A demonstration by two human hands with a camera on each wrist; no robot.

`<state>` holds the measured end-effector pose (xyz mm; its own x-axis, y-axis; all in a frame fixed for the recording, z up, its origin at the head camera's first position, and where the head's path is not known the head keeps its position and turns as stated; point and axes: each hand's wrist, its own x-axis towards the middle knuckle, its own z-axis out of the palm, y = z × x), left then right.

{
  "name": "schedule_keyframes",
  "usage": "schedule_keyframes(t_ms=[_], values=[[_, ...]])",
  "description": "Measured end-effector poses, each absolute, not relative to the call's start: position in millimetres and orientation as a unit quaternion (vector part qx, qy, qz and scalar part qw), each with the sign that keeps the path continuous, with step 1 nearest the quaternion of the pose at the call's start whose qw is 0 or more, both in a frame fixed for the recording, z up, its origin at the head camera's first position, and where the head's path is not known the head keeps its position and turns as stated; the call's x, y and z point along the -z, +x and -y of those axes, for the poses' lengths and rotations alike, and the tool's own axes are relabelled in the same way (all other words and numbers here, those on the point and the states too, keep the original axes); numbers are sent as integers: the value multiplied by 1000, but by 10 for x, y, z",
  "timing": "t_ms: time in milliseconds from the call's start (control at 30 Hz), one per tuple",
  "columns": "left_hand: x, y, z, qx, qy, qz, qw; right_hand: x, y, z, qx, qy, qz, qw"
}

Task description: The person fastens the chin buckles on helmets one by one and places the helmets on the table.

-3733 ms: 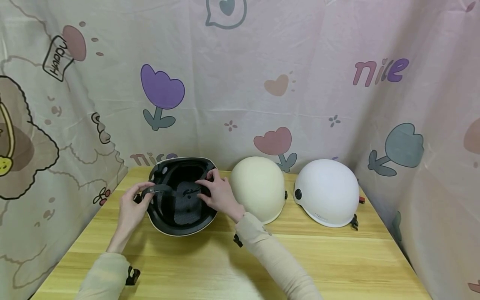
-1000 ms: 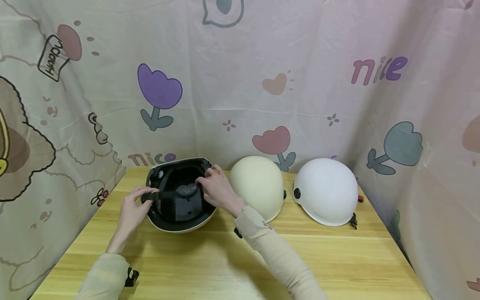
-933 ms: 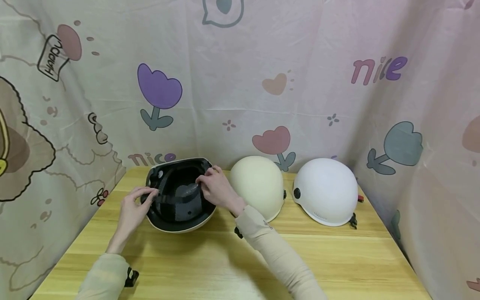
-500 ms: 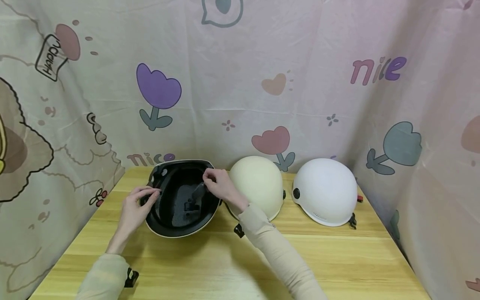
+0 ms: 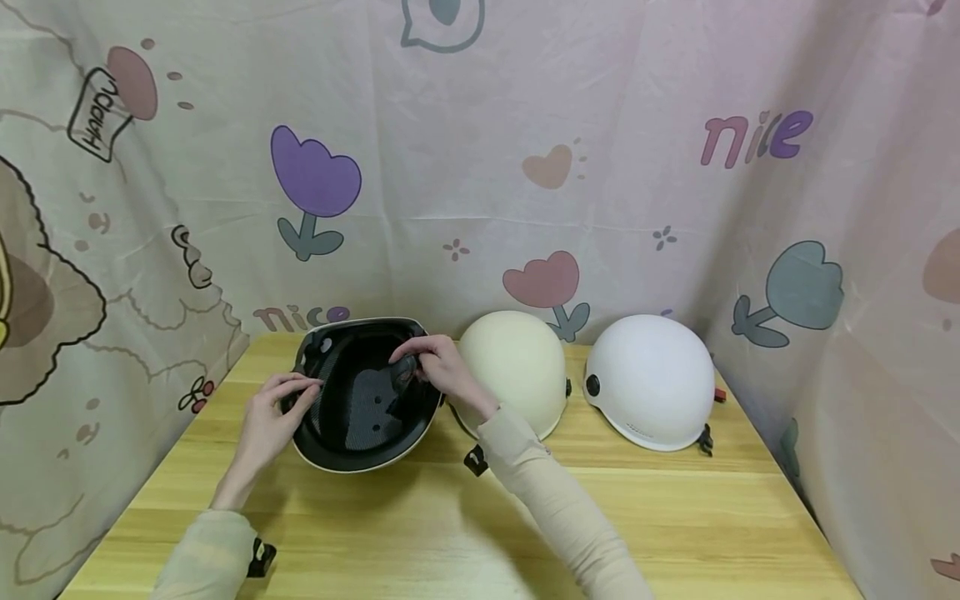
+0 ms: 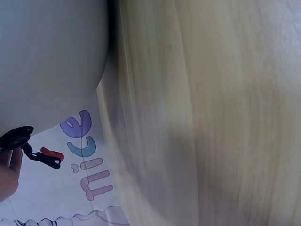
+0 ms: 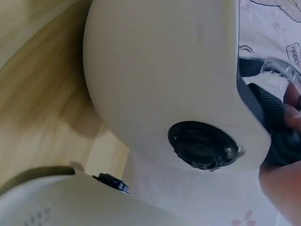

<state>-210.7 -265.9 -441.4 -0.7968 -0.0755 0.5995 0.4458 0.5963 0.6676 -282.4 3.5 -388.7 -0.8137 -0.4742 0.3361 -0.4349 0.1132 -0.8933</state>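
An upturned helmet (image 5: pixel 356 463), pale outside with a black lining, sits at the table's back left. My left hand (image 5: pixel 272 414) grips its left rim, thumb and fingertips close together. In the left wrist view that hand (image 6: pixel 8 176) is cut off by the edge, its fingers behind a round black side knob (image 6: pixel 16 137); a black-and-red buckle (image 6: pixel 49 157) dangles alongside. Inside the opening's right part, my right hand (image 5: pixel 442 367) holds a black chin strap (image 5: pixel 403 379). The right wrist view shows its fingers (image 7: pixel 294 117) around dark strap padding (image 7: pixel 265 106), with a clear strip (image 7: pixel 282 68) above.
A cream helmet (image 5: pixel 513 375) stands dome up right beside the upturned one, behind my right forearm. Farther right is a white helmet (image 5: pixel 651 383) with a red-tipped buckle. A patterned cloth (image 5: pixel 450 167) hangs behind the wooden table (image 5: pixel 360 533).
The strap stretched across the opening between both hands; now it is gathered at the right side in my right hand. My left hand stays at the left rim, without the strap across from it.
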Motion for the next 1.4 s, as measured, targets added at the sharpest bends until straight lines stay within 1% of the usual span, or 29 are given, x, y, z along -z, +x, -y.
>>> schedule_keyframes(t_ms=[200,700,867,1000,1233,1333,1400], values=[[4405,-2101,2655,437,-109,843,294,3907,-2826,-41,665,-303,-681,35],[4422,-2078,2678,432,-123,844,293,3921,-2844,-60,684,-327,-645,100],[4437,-2073,2689,431,-115,847,290,3902,-2838,-70,690,-327,-635,116],[4430,-2068,2683,426,-98,851,292,3910,-2845,-65,676,-318,-658,98],[4410,-2050,2660,416,-81,857,294,3947,-2855,-65,596,-318,-737,13],[4407,-2040,2650,410,-76,859,297,3957,-2862,-70,577,-322,-751,-2],[4406,-2037,2647,410,-75,859,297,3963,-2866,-79,574,-328,-750,-3]])
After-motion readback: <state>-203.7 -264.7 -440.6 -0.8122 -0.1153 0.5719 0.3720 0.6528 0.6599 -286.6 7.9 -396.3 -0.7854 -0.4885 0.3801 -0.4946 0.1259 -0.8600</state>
